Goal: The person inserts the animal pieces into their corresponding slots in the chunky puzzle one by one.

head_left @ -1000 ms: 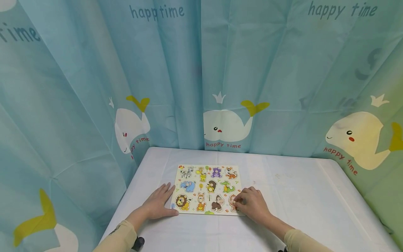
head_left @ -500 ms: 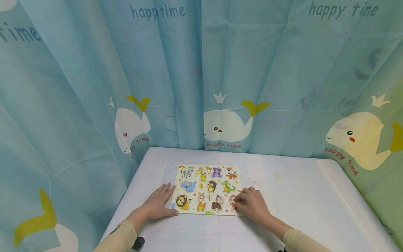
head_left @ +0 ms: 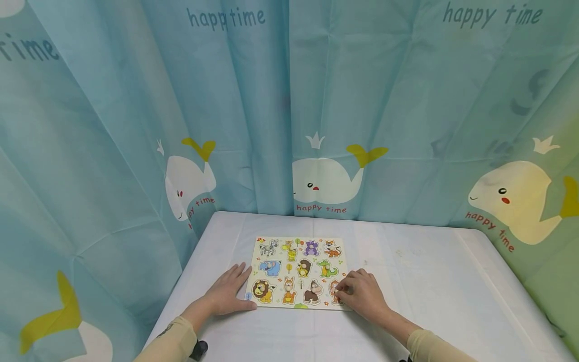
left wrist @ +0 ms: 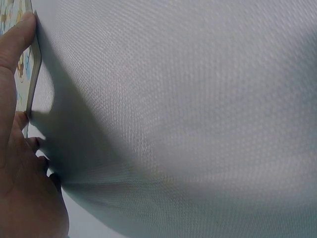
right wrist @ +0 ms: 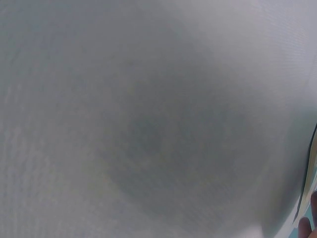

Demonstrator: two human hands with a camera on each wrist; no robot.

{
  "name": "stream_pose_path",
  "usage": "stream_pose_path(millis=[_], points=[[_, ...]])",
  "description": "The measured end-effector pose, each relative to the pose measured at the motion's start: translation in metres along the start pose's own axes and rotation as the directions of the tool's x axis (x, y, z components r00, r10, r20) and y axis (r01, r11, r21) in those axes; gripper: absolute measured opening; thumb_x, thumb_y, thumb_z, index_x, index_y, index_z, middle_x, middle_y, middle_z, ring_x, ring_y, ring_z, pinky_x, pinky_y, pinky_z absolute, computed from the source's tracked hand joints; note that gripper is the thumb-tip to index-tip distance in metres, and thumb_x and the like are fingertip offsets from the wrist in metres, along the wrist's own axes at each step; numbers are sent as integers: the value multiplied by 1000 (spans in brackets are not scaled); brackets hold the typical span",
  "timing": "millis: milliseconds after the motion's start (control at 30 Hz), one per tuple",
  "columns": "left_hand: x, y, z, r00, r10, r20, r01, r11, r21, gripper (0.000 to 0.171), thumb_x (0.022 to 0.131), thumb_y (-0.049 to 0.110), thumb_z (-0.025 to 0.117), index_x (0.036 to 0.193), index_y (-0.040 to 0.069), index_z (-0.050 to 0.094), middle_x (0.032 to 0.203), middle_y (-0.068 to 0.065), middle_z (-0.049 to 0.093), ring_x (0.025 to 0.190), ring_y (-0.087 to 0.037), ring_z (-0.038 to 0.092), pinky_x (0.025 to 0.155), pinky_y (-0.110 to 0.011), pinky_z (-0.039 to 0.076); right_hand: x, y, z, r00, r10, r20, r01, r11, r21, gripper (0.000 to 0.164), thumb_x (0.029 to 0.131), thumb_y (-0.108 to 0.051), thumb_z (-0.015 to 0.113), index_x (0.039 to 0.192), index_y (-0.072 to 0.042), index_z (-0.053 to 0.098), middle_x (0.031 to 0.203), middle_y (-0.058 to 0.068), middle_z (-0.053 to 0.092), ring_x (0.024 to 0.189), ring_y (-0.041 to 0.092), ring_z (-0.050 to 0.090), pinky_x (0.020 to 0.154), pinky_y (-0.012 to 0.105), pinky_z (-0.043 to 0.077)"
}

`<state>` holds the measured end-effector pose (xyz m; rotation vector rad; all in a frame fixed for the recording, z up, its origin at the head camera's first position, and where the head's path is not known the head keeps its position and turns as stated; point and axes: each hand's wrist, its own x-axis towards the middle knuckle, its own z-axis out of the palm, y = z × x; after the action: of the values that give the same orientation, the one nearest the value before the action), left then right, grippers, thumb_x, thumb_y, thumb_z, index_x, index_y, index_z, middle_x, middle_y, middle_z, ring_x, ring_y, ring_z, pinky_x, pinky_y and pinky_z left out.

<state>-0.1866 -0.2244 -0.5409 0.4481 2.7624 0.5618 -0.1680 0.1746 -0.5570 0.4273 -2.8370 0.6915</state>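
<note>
An animal peg puzzle board (head_left: 289,281) lies flat on the table, its animal pieces in their slots. My left hand (head_left: 226,289) rests at the board's left edge with fingers and thumb spread; in the left wrist view the thumb (left wrist: 20,37) lies along the board's edge (left wrist: 34,74). At the lower right corner, my right hand (head_left: 364,294) pinches the orange-brown monkey puzzle piece (head_left: 333,286), which is partly hidden behind the fingers. Beside that piece sits the gorilla piece (head_left: 312,291). Only fingertips (right wrist: 304,228) show at the right wrist view's lower right corner.
A white cloth covers the table (head_left: 434,281), whose far edge meets a blue curtain (head_left: 253,125) printed with whales. The curtain also hangs close along the left and right sides. A small black object (head_left: 198,350) shows beside the left sleeve.
</note>
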Motion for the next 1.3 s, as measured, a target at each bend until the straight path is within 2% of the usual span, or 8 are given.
stream_pose_path(millis=[1100,1300], points=[[0,2,-2,1000,-1,0,1,1000,-8,110,78,67,77,160,9,34,167,-15,24,154,-38,17,123,-59,21,0,2,0,996,73,43,-74,997,20,17,77,-30,90,76,-33,74,75,-25,54,80,7,45,70,31,39],[0,1,-2,1000,3,-10,-3,1000,-20,109,78,66,77,160,8,35,167,-17,25,154,-40,18,122,-61,20,0,2,-3,993,76,86,-80,996,47,12,80,-30,88,82,-32,76,76,-24,54,81,7,45,71,31,40]])
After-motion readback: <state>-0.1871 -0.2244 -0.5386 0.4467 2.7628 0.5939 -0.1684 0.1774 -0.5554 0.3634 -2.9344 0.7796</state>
